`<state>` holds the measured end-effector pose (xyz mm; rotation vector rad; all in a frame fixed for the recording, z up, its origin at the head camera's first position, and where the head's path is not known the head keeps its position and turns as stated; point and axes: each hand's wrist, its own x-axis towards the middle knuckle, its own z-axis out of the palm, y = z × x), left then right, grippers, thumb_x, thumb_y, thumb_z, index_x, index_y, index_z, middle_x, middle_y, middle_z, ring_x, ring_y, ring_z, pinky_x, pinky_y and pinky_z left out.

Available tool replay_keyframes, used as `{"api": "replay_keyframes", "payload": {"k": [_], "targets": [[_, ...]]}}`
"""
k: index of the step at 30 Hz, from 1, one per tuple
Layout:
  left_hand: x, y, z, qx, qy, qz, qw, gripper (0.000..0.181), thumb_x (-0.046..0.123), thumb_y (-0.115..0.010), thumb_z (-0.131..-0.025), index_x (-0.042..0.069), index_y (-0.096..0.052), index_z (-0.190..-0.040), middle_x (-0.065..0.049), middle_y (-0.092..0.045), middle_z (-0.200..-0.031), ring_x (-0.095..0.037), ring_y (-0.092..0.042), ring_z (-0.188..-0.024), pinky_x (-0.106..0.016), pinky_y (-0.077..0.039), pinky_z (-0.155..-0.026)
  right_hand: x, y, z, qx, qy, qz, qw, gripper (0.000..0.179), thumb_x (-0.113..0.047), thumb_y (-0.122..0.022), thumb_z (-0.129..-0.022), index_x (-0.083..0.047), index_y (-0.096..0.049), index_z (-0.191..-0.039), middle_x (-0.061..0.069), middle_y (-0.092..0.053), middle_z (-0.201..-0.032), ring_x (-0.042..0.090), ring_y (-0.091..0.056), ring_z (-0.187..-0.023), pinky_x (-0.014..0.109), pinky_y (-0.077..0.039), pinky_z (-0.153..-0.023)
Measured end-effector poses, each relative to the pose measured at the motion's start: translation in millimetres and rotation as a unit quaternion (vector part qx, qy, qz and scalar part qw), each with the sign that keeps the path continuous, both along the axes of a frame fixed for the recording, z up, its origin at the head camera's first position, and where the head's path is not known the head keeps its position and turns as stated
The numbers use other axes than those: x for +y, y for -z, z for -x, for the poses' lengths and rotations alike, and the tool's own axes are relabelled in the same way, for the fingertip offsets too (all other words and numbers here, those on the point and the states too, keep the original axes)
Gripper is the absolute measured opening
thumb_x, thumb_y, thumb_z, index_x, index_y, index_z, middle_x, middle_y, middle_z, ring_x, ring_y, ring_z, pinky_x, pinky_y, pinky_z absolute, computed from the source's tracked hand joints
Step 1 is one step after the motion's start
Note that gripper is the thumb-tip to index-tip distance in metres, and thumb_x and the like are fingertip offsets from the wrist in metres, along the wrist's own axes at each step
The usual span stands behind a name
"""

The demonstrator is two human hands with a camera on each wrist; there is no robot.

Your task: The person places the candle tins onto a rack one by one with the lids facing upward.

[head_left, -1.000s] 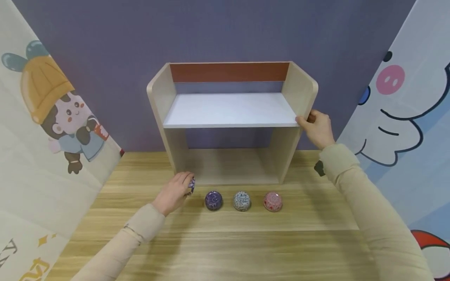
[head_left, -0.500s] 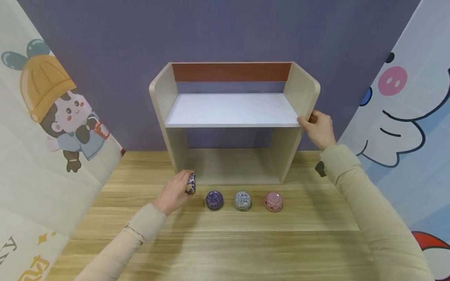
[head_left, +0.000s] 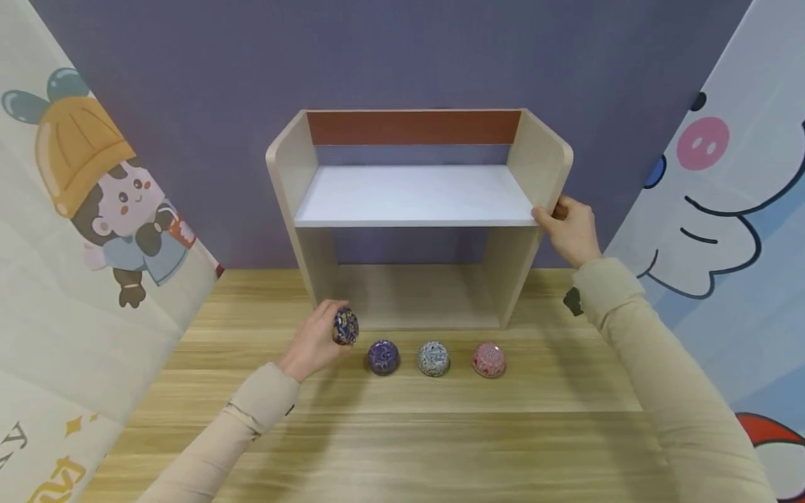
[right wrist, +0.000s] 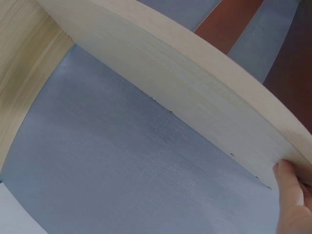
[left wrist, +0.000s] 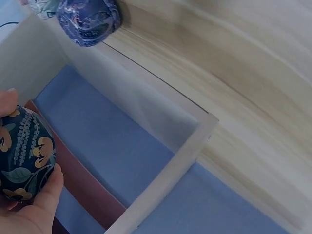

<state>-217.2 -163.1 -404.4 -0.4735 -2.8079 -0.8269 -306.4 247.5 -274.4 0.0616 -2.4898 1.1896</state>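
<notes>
My left hand (head_left: 314, 342) holds a small round tin (head_left: 346, 326), dark with a flower pattern, at the lower left front of the two-tier shelf (head_left: 415, 224). In the left wrist view the same tin (left wrist: 29, 151) shows orange flowers and pale leaves, with the thumb and fingers round its edge. My right hand (head_left: 571, 230) grips the shelf's right side panel near the middle board, thumb at the front edge. Its fingertips press the panel's outer face (right wrist: 170, 73) in the right wrist view. A purple tin (head_left: 383, 358) stands nearest the left hand.
To the right of the purple tin stand a pale blue-white tin (head_left: 434, 358) and a pink tin (head_left: 488, 360), in a row before the shelf. The wooden table (head_left: 440, 454) meets a purple backdrop (head_left: 189, 140); printed cartoon cloths hang at both sides.
The left hand has risen slightly and turned its tin, so the patterned round face shows now instead of the edge. The right hand keeps its hold on the shelf.
</notes>
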Motion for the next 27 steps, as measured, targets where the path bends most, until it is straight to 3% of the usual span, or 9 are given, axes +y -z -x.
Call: {"api": "replay_keyframes", "payload": {"k": [6, 11, 16, 23, 27], "targets": [[1.7, -1.1, -1.9, 0.000, -0.005, -0.033, 0.9995, 0.078, 0.014, -0.083, -0.058, 0.001, -0.048, -0.126, -0.017, -0.056, -0.117, -0.033, -0.056, -0.103, -0.048, -0.048, -0.090, -1.1, -1.9, -1.6, -0.006, 0.000, 0.003, 1.0000, 0.053, -0.032, -0.055, -0.089, 0.006, -0.050, -0.126, 0.026, -0.058, -0.118, 0.030, -0.057, -0.103, 0.007, -0.041, -0.067], [4.0, -3.3, -3.1, 0.001, -0.002, -0.052, 0.9986, 0.074, 0.014, -0.082, -0.058, 0.002, -0.050, -0.124, -0.017, -0.058, -0.114, -0.033, -0.057, -0.101, -0.048, -0.049, -0.089, -1.8, -2.6, -2.7, -0.004, -0.001, 0.001, 1.0000, 0.053, -0.033, -0.056, -0.089, 0.004, -0.051, -0.126, 0.026, -0.059, -0.117, 0.021, -0.058, -0.097, 0.007, -0.042, -0.066], [6.4, -5.8, -5.4, -0.013, -0.002, -0.051, 0.9986, 0.073, 0.016, -0.082, -0.060, 0.004, -0.051, -0.124, -0.017, -0.060, -0.113, -0.031, -0.056, -0.103, -0.047, -0.048, -0.090, -1.6, -2.5, -3.7, -0.003, -0.004, -0.001, 1.0000, 0.053, -0.035, -0.056, -0.089, 0.003, -0.051, -0.126, 0.025, -0.059, -0.116, 0.011, -0.057, -0.091, 0.006, -0.042, -0.065], [8.1, -7.1, -7.8, -0.039, 0.001, -0.069, 0.9968, 0.075, 0.016, -0.083, -0.059, 0.004, -0.050, -0.125, -0.017, -0.060, -0.113, -0.031, -0.058, -0.101, -0.046, -0.049, -0.088, -1.7, -3.4, -4.3, -0.006, -0.002, -0.003, 1.0000, 0.054, -0.036, -0.056, -0.089, 0.002, -0.051, -0.126, 0.024, -0.059, -0.117, 0.016, -0.057, -0.094, 0.008, -0.042, -0.066], [9.0, -7.6, -9.4, -0.056, 0.001, -0.082, 0.9951, 0.076, 0.013, -0.083, -0.059, 0.003, -0.048, -0.126, -0.018, -0.060, -0.114, -0.032, -0.060, -0.100, -0.045, -0.051, -0.087, -0.7, -2.6, -5.4, -0.010, -0.003, -0.001, 0.9999, 0.055, -0.037, -0.055, -0.089, 0.002, -0.050, -0.127, 0.025, -0.059, -0.117, 0.008, -0.056, -0.089, 0.008, -0.042, -0.066]]}}
